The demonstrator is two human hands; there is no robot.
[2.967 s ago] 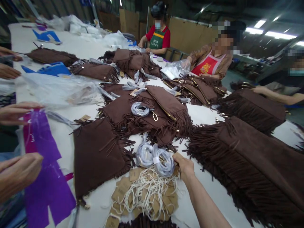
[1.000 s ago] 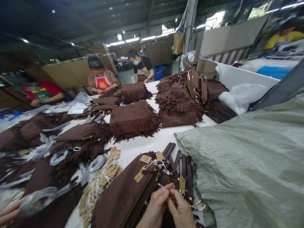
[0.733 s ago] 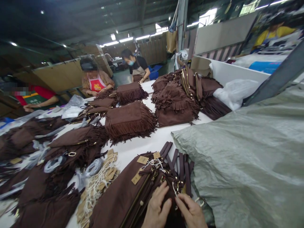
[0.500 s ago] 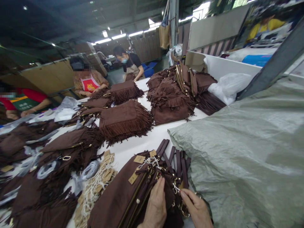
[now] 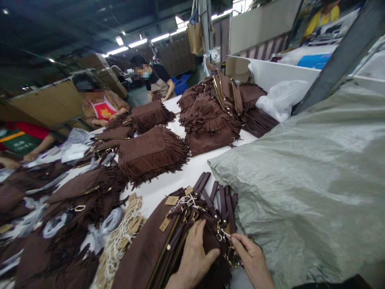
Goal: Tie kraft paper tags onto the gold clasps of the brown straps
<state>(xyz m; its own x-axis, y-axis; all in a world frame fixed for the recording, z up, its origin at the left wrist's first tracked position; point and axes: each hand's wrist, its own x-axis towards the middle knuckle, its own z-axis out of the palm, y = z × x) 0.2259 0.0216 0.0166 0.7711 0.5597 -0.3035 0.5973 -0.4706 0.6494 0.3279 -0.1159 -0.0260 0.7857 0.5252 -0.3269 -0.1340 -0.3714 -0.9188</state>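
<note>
Brown zippered bags (image 5: 150, 237) lie stacked in front of me, with gold zips, metal clasps and dark straps (image 5: 224, 204) at their far end. My left hand (image 5: 195, 251) rests on the bags near the clasps, thumb spread away from the fingers, holding nothing. Just right of it, my right hand (image 5: 252, 257) pinches a white string (image 5: 225, 233) between thumb and forefinger beside a gold ring. Small tan tags (image 5: 172, 200) on white strings lie on the top bag. A heap of similar strung tags (image 5: 124, 228) is left of the stack.
Fringed brown bags (image 5: 153, 150) stand on the white table (image 5: 150, 188), with a larger pile (image 5: 213, 112) behind. More bags and plastic-wrapped coils (image 5: 112, 220) lie left. A grey-green sheet (image 5: 300, 180) covers the right side. Several co-workers are across the table, one in a red apron (image 5: 104, 109).
My left thumb has spread away from its fingers, and that hand lies flatter on the bags. My right hand still pinches the string. The whole view has shifted slightly.
</note>
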